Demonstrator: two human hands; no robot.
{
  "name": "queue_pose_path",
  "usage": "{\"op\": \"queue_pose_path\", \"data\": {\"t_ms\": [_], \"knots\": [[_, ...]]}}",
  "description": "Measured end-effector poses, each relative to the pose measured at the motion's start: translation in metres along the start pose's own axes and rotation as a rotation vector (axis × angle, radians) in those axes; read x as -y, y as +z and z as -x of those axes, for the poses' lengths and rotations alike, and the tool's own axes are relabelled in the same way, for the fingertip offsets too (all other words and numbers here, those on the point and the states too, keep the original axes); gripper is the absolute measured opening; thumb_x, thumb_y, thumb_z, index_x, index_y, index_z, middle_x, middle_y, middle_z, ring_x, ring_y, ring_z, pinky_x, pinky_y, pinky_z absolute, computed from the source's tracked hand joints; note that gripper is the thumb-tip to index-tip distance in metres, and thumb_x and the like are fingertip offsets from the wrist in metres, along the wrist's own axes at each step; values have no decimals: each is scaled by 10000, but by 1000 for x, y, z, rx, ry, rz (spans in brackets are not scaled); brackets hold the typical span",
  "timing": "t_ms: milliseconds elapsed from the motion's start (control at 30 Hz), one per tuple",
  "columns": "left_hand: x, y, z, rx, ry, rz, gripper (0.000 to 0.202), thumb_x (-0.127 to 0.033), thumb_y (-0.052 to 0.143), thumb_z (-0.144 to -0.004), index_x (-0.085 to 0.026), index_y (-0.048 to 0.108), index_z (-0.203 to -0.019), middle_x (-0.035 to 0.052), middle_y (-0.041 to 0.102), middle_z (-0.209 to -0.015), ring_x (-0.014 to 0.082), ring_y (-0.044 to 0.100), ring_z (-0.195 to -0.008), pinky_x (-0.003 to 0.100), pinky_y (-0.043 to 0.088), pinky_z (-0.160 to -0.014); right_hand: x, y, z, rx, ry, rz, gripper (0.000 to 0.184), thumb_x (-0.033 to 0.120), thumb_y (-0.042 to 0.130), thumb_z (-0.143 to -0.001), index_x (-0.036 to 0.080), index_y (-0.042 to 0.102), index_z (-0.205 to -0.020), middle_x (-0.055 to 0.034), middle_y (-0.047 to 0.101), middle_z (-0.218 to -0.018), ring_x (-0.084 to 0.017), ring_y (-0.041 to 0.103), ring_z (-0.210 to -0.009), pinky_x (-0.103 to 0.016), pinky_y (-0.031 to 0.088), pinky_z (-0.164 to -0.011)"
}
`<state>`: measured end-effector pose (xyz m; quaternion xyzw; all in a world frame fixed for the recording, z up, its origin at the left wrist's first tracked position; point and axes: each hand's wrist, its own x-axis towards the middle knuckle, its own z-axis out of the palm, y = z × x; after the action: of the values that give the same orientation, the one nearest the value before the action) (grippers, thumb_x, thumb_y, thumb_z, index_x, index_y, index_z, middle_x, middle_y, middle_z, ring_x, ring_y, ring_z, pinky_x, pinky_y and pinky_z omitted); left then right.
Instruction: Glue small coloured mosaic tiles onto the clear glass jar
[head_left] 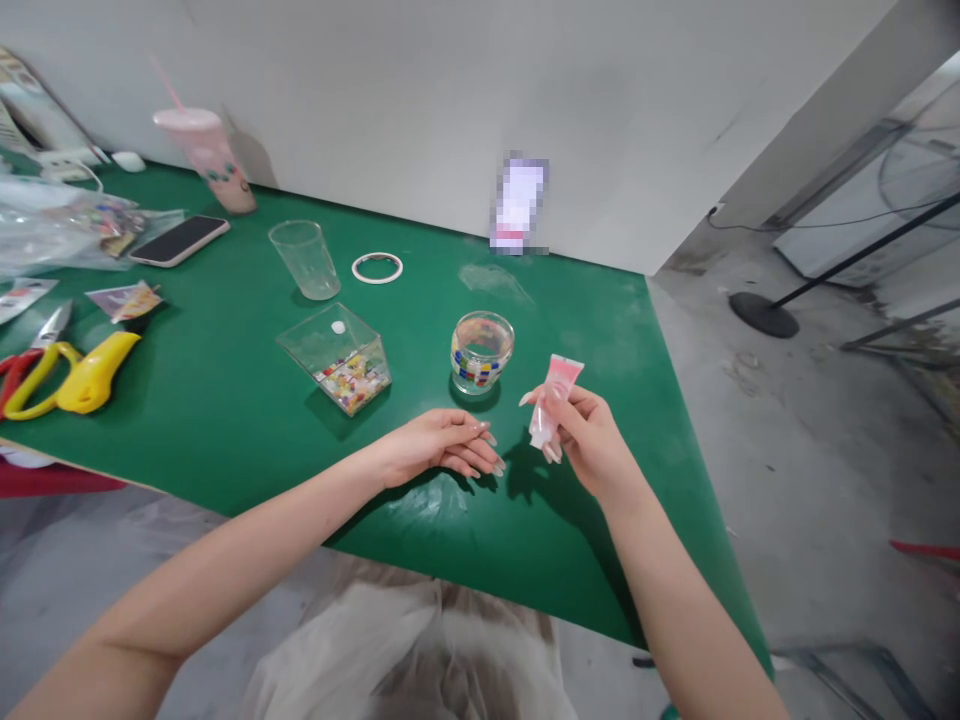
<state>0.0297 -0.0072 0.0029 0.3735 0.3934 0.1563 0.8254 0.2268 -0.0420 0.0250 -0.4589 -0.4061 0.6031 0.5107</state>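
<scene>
tube [556, 388] was held in the right hand [592, 440], pinched between thumb and fingers about its lower half. crimped pink end was turned up, cap end down and partly hidden by the fingertips. whether the cap was on could not be told. tube was carried just above the table [225, 440], near its right edge and just beside the glass [481, 352] banded with coloured tiles.

left hand [442, 445] was laid flat on the green top, palm down, fingers stretched out and closed on nothing. its fingertips were pointed toward the tube, near but apart from it.

box [339, 358], clear and tipped, with coloured bits in its low corner, was noted left of the glass. further back: cup [304, 259], ring [377, 268], phone [178, 240]. cutters [82, 375] were seen at far left.

step judged: tube in hand and being readied, nothing yet squeezed out. for the next move the left hand would be called for at the cap end, with the tube kept steady and its body not pressed, lest the contents be forced out early.
</scene>
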Motion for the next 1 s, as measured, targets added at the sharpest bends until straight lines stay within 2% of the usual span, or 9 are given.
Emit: {"op": "queue_pose_path", "data": {"t_ms": [100,167,233,333,400,533,700,833,1000], "knots": [[2,3,1,38,-8,-14,337,-426,747,-728,-132,611,-822,98,757,-838,151,714,-770,220,520,-668,-3,5,0,38,12,-156,292,447,741,-727,186,668,-837,70,524,-497,-37,384,-347,-173,354,-361],[3,5,2,55,-11,-28,351,-449,729,-739,-124,638,-836,115,755,-889,155,710,-812,229,521,-701,-5,7,-1,26,18,-212,298,445,755,-702,192,645,-815,78,511,-510,-34,356,-348,-177,341,-358],[4,6,1,44,15,-35,369,-474,720,-737,-119,642,-799,116,755,-862,149,705,-777,231,516,-691,-7,9,-2,-1,29,-215,317,442,778,-660,194,611,-766,82,501,-511,-37,344,-345,-183,329,-346],[6,7,0,-5,99,-20,364,-472,740,-714,-131,629,-773,87,749,-773,133,686,-679,233,502,-644,-10,13,-1,-28,40,-137,332,412,801,-628,196,558,-695,75,509,-498,-50,381,-343,-186,322,-330],[6,7,0,-24,132,-12,353,-456,753,-704,-131,645,-787,80,748,-781,129,680,-676,233,499,-651,-12,16,0,-40,16,-48,329,402,803,-630,193,555,-684,61,532,-506,-63,420,-357,-193,339,-336],[7,6,-1,-30,117,-16,384,-489,701,-749,-113,694,-825,109,752,-858,139,685,-730,235,505,-690,-16,19,1,-79,-19,73,298,419,774,-663,172,633,-755,26,585,-554,-76,464,-398,-209,396,-375],[8,4,-3,-64,73,60,474,-561,591,-814,-107,695,-902,150,744,-965,190,699,-845,278,523,-749,-20,17,-2,-93,1,44,302,432,745,-703,164,663,-815,37,558,-498,-77,458,-386,-206,394,-384],[8,1,-4,-9,49,131,522,-593,552,-822,-112,687,-971,144,735,-1012,208,685,-929,300,515,-822,-19,19,1,-20,-11,88,272,434,700,-769,180,642,-846,29,604,-544,-85,517,-403,-211,451,-421],[8,-2,-4,78,56,183,519,-591,507,-844,-123,682,-983,129,714,-1088,213,659,-1003,323,471,-920,-17,24,2,-75,2,157,340,482,708,-738,172,643,-863,-17,669,-640,-109,589,-439,-167,353,-317]]}}
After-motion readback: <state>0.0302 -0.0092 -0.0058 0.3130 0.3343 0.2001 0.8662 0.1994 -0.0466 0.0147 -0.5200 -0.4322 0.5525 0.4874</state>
